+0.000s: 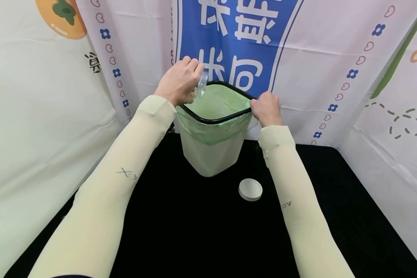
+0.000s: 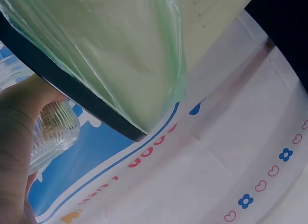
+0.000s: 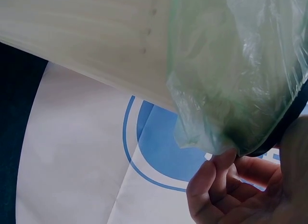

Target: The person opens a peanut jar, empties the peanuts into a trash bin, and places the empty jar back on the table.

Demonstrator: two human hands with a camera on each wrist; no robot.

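The left hand (image 1: 182, 80) is wrapped round a jar (image 1: 202, 84), at ten o'clock from the middle of the bin's mouth. The right hand (image 1: 267, 109), well apart from it, grips the rim (image 1: 212, 121) at three o'clock, fingers curled by the bag (image 1: 212, 136).

A loose hold could drop the jar into the bin (image 1: 210, 160); poor aim could scatter its contents (image 2: 48, 123) outside, as the jar hangs close to the rim. A hard pull at three o'clock might tip the bin or drag the bag loose.

The jar is clear, ribbed and tilted, with something brownish inside; I cannot tell what. The bin is pale and upright, black-rimmed, its green bag folded over the edge. At five o'clock from it, a white lid (image 1: 250, 189) lies on the black table (image 1: 194, 227).
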